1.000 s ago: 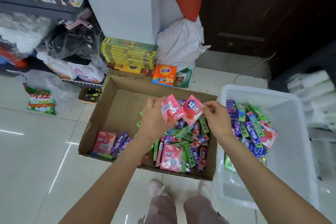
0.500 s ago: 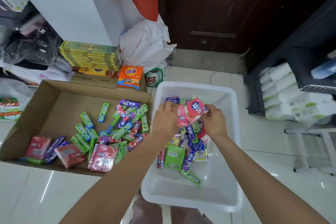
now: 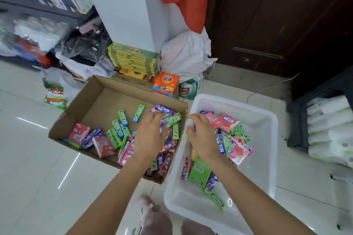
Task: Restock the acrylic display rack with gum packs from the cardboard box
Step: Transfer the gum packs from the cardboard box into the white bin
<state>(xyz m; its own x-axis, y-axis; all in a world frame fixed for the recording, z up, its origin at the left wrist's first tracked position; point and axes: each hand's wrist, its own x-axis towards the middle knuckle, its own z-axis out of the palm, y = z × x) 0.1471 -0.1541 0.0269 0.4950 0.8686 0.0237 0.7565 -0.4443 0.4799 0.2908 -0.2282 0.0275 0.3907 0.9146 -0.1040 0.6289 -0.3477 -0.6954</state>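
Vs 0.5 s ago: both hands then held pink gum packs together over the white plastic bin [image 3: 267, 120]; now neither holds anything. Two pink packs [image 3: 222, 121] lie on the heap in the bin, just beyond the right hand [image 3: 203, 139]. Left hand [image 3: 150, 135] has crossed over to the cardboard box [image 3: 91, 101]. View also swung left, so box sits more central.

Grip state: left hand loose, fingers spread and lightly bent, over the box's pile of gum packs [image 3: 122, 133], pinching nothing I can see; whether fingertips touch packs – can't tell. Right hand also relaxed, fingers half curled, nothing held, above the bin's near-left corner by the box wall.

Room: box's far-left floor area, up and left of the left hand, is bare cardboard; packs crowd the side under and right of that hand. Box's right wall and bin's left rim sit just beside each other, between the two hands. Bin's near end, below the right wrist, is mostly bare plastic w/ one green stick pack [image 3: 216, 199]. Tile floor [image 3: 28, 158] left of the box is open.

Writing: green sticks carry lengthwise lettering, too blurred to read. Pink packs show a blue Chinese logo, unreadable. Orange snack bag [image 3: 165, 84] behind the box has yellow-circle Chinese characters, not legible. Stack of green-yellow flat boxes [image 3: 133, 57] beyond it; print too small to read.
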